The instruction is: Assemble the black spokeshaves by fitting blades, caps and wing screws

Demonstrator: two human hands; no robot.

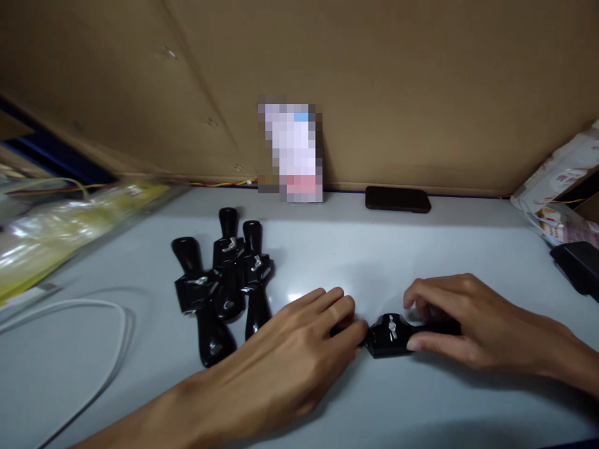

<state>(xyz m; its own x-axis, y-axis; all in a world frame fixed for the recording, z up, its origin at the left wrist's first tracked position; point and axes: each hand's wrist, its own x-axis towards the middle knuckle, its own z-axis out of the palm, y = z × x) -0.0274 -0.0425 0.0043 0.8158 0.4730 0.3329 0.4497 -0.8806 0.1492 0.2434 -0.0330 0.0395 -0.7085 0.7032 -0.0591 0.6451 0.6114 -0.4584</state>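
A black two-handled tool lies crosswise on the table, with a silver wing-shaped nut on its wide middle block. My left hand is closed around its left handle, which is mostly hidden under the fingers. On the other side, my right hand grips the right handle, thumb at the near edge of the block and index finger curled above it. Left of my hands lie several like tools, among them a front one, a rear one and one nearest my left hand.
A phone-like dark slab lies by the cardboard wall. A blurred upright panel leans there. Plastic bags and a white cable are at left. A black object sits at the right edge.
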